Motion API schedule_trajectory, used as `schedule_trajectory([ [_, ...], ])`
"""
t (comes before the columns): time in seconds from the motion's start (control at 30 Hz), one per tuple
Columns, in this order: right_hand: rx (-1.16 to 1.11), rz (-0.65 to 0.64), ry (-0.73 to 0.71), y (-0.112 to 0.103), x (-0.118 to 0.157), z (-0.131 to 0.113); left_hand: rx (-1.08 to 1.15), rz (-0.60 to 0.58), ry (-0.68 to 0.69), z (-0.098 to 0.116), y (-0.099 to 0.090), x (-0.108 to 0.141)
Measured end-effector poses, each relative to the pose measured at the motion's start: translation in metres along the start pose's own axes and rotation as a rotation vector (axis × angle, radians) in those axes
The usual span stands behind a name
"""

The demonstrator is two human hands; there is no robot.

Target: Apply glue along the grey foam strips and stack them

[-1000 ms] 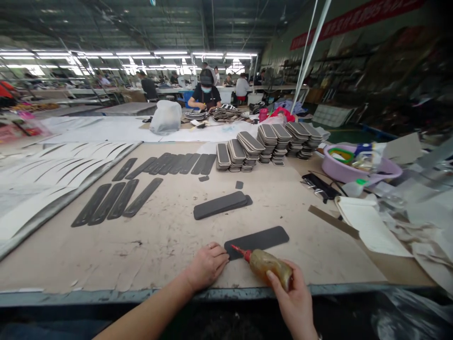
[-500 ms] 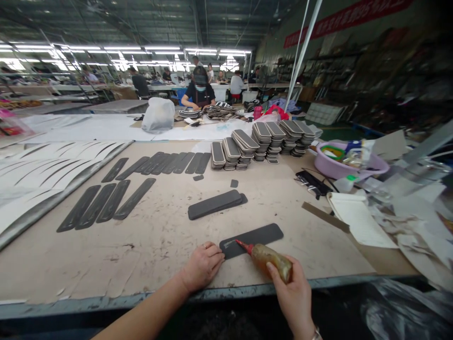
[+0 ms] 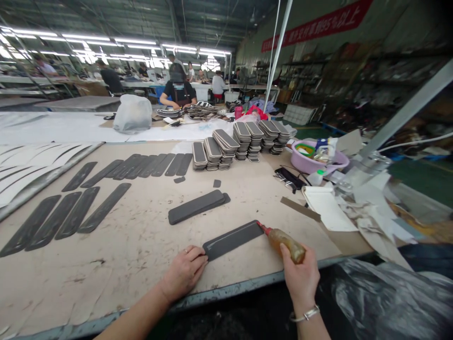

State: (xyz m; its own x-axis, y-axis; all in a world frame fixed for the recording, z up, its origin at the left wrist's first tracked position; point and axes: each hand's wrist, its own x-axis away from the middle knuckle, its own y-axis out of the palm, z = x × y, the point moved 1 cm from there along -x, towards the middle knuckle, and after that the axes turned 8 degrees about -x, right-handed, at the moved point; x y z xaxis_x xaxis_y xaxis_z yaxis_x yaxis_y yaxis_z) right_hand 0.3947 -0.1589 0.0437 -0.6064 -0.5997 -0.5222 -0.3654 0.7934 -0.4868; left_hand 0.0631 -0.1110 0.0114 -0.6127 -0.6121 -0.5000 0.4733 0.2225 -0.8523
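A person's right hand [image 3: 300, 273] grips an amber squeeze bottle [image 3: 287, 246], its red nozzle [image 3: 264, 228] aimed left at the right end of a dark, flat strip [image 3: 235, 240] near the table's [image 3: 141, 276] front edge. A thin pale line runs along the strip. The left hand [image 3: 187, 268] has its fingers close together at the strip's left end; whether they pinch or only press, I cannot tell. Just beyond lie two overlapping strips [image 3: 196, 208]. Glossy dark strips [image 3: 76, 212] lie at left; stacked pale-edged pieces [image 3: 222, 147] stand farther back, left of a purple basin [image 3: 318, 166].
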Motion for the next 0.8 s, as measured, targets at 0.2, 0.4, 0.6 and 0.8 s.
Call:
schedule_trajectory([
  [0.2,-0.173,-0.129,0.15,-0.009,0.013,-0.015,0.002,0.026,0.018,0.003,-0.004,-0.004],
  [0.4,-0.47,-0.483,0.252,0.007,0.05,-0.039,0.012,0.006,0.007,0.005,-0.006,-0.006],
  [0.6,-0.476,-0.611,0.186,0.019,0.058,-0.052,0.02,0.007,0.006,0.006,-0.007,-0.006],
  [0.8,-0.435,-0.673,0.211,0.006,0.054,-0.053,0.025,-0.016,-0.005,0.005,-0.005,-0.005],
])
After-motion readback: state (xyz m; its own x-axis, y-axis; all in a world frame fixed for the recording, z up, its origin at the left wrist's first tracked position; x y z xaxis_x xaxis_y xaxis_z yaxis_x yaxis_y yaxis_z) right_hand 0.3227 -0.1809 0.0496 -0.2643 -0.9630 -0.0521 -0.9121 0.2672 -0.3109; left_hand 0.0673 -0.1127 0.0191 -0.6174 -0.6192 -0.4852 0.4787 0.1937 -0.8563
